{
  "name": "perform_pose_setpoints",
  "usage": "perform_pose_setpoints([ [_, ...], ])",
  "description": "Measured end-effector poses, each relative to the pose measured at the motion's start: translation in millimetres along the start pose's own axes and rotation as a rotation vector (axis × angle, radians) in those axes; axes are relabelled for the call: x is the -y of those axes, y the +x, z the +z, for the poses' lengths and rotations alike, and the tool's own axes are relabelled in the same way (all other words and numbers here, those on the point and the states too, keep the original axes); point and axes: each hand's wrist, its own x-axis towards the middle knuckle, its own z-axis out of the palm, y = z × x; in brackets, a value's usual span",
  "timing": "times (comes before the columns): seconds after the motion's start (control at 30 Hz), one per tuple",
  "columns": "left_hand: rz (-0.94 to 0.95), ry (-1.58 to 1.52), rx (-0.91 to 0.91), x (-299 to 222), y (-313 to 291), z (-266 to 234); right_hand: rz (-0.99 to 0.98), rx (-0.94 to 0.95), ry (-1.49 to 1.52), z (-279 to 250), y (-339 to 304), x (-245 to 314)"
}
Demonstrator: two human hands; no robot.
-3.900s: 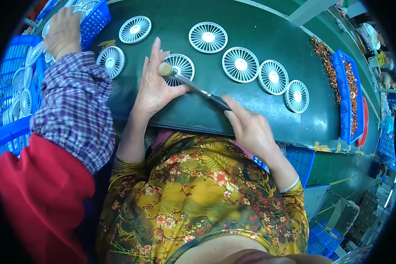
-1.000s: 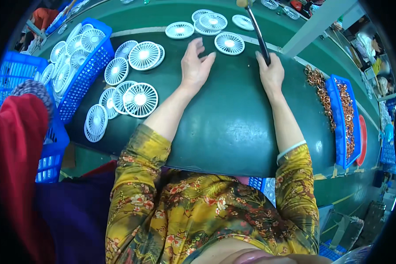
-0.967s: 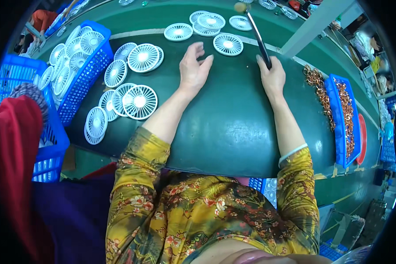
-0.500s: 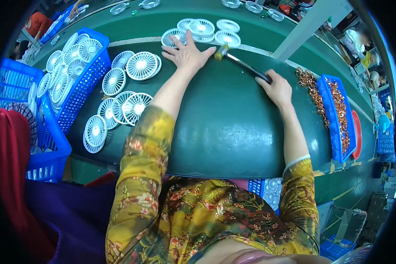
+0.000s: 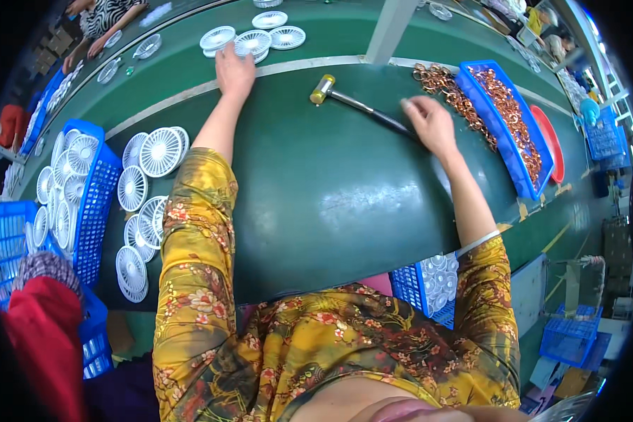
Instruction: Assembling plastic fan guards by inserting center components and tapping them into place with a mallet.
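My left hand (image 5: 235, 74) reaches to the far strip, fingers stretched out against the near edge of a group of white slotted plastic discs (image 5: 253, 43). Whether a fingertip goes under a disc is hidden. A hammer (image 5: 359, 104) with a yellow-faced head and dark grip lies on the green worktop. My right hand (image 5: 431, 125) is over the end of its grip, thumb and fingers apart and not wrapped round it. More white slotted discs (image 5: 160, 152) lie in overlapping piles left of my left forearm.
A blue basket (image 5: 98, 197) at left holds many white discs. At right, a blue tray (image 5: 496, 123) of copper-coloured rings stands beside loose rings (image 5: 439, 77) and a red tray (image 5: 550, 144). A pale post (image 5: 392, 32) rises at the back. Another person's arms (image 5: 109, 35) are at far left.
The view has swung to the right. My right hand has let go of the hammer, now lying on the worktop. My left hand's fingers have come closer together beside the discs.
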Motion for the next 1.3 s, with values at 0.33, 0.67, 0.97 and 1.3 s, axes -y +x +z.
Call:
perform_pose_setpoints([
  [0.33,0.282,-0.226,0.416,-126.2,-124.8,-128.6,0.11,-0.162,-0.437,16.4,43.1,-65.1],
  [0.67,-0.214,0.612,0.054,4.1,-93.9,-193.4,-0.081,0.014,0.014,-22.8,-61.3,49.1],
  [0.97,0.044,0.489,0.027,7.7,-128.2,-201.6,-0.304,-0.011,0.404,-16.7,-129.3,106.6],
  [1.3,-0.038,0.534,0.048,-28.6,-150.2,-219.6,-0.319,-0.082,0.498,-5.2,-155.6,109.1],
])
